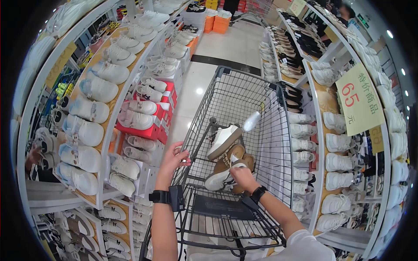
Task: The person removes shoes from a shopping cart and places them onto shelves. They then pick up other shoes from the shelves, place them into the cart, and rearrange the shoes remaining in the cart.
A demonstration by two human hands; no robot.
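A grey wire shopping cart [276, 130] stands before me. Inside its basket my right hand [243, 175] is closed on the collar end of a white shoe [216, 179]. Just beyond lies another white shoe [222, 140] with a thick brown sole, tilted on its side. Between and under them are tan sandals [237, 153]. A whitish bottle-like item [251, 121] rests farther up the basket. At the cart's left rim my left hand [175, 157] has its fingers apart and slightly bent, holding nothing I can see. Black bands circle both wrists.
Shelves of white shoes [93, 87] line the left, with red shoeboxes [163, 115] below. More white shoes [337, 161] fill the right rack, under a yellow price sign [359, 100]. Orange boxes [217, 21] stand at the aisle's far end. A person [347, 13] is at upper right.
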